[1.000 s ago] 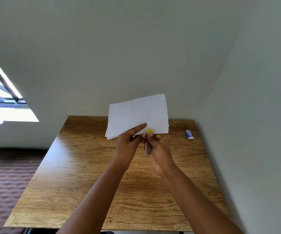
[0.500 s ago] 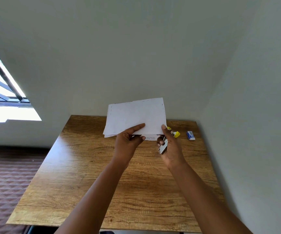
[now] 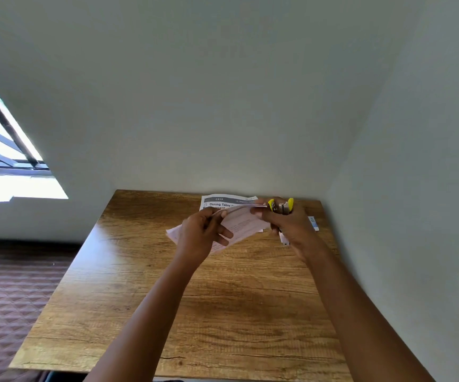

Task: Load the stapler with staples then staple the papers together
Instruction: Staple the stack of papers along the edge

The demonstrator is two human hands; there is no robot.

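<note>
The white papers [image 3: 239, 221], held nearly flat above the table, have one edge between the yellow-tipped metal stapler [image 3: 281, 206].

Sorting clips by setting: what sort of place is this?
Probably a plain room at home or in an office: a wooden table in a bare corner, a barred window, and patterned flooring.

A single head-worn view looks forward and down (wide-angle, close over both forearms) at the wooden table [image 3: 140, 312].

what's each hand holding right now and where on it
Left hand pinches the papers near their left end; right hand grips the stapler by its body.
</note>
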